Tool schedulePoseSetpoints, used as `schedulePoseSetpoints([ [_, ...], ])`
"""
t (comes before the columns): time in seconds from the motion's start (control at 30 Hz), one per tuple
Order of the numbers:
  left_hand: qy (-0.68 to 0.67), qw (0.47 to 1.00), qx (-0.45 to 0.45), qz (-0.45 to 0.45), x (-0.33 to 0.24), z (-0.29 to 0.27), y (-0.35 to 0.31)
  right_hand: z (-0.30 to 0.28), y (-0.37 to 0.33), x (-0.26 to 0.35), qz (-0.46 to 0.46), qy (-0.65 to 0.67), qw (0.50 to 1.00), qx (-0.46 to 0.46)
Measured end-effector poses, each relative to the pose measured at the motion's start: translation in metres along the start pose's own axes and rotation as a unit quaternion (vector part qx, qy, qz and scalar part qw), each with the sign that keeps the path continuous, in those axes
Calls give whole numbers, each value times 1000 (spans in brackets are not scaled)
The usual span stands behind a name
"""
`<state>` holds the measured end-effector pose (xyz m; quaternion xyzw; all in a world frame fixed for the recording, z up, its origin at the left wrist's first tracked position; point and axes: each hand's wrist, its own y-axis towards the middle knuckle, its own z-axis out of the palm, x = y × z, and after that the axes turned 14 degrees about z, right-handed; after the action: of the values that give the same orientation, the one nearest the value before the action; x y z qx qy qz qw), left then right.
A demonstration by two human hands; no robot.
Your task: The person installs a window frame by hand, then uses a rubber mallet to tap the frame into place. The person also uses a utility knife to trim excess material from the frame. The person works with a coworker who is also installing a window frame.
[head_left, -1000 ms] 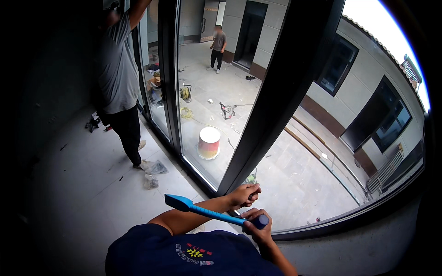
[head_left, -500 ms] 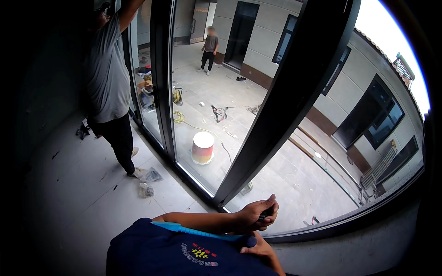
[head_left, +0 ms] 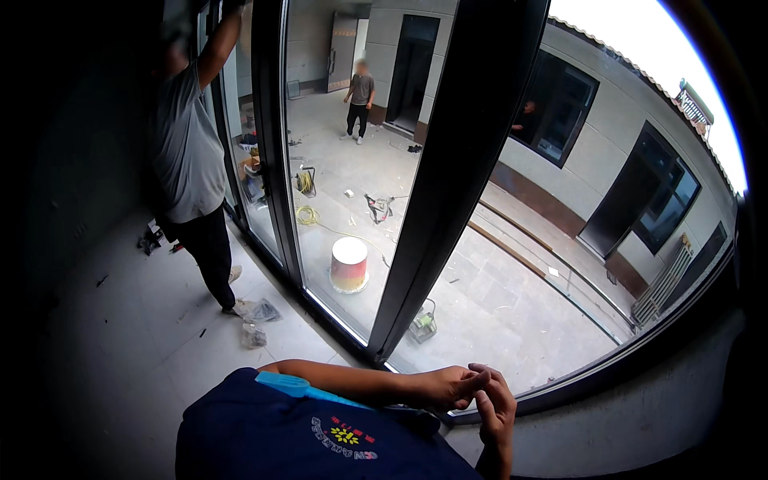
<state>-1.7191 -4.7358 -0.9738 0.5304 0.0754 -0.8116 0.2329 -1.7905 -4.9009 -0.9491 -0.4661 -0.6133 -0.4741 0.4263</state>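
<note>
Both my hands meet in front of my navy shirt [head_left: 264, 436], low in the view and right of centre. My left hand [head_left: 452, 387] is closed, thumb and fingers bent together, and whatever it holds is hidden. Close against its fingertips is my right hand [head_left: 499, 406], cupped, with the thumb apart from the raised fingers; nothing shows in it. A light-blue long tool [head_left: 286, 386] with a flat, wider end lies slanted across my chest below the left forearm. Its other end is hidden.
A dark frame post [head_left: 456, 176] stands ahead of my hands between large panes. At left a person in a grey shirt [head_left: 188, 152] reaches up, near plastic bags [head_left: 258, 314] on the floor. Beyond the glass are a bucket [head_left: 350, 264], cables [head_left: 306, 214] and another person [head_left: 360, 100].
My right hand has risen from the light-blue tool's dark end to meet my left hand. The small dark object seen in my left hand no longer shows. My view has shifted to the right.
</note>
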Motion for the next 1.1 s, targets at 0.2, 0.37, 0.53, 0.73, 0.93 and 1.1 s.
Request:
schedulePoseSetpoints([
  [0.2, 49, 999, -2, -22, 14, 34, 20, -30, -35, -22, 21, 21, 999, -26],
  [0.37, 114, 993, -1, -33, 23, 60, 38, -44, -57, -15, 94, 122, 987, -54],
  [0.53, 85, 995, -4, -46, 32, 82, 54, -64, -79, -17, 80, 239, 962, -108],
  [0.73, 14, 998, 49, 39, 46, 104, 75, -82, -94, -14, 32, 248, 948, -197],
  [0.93, 14, 996, 5, -89, 36, 89, 79, -85, -84, -41, 4, 296, 939, -178],
  [1.1, -84, 991, 53, -87, 29, 67, 103, -82, -69, -39, -32, 233, 938, -255],
])
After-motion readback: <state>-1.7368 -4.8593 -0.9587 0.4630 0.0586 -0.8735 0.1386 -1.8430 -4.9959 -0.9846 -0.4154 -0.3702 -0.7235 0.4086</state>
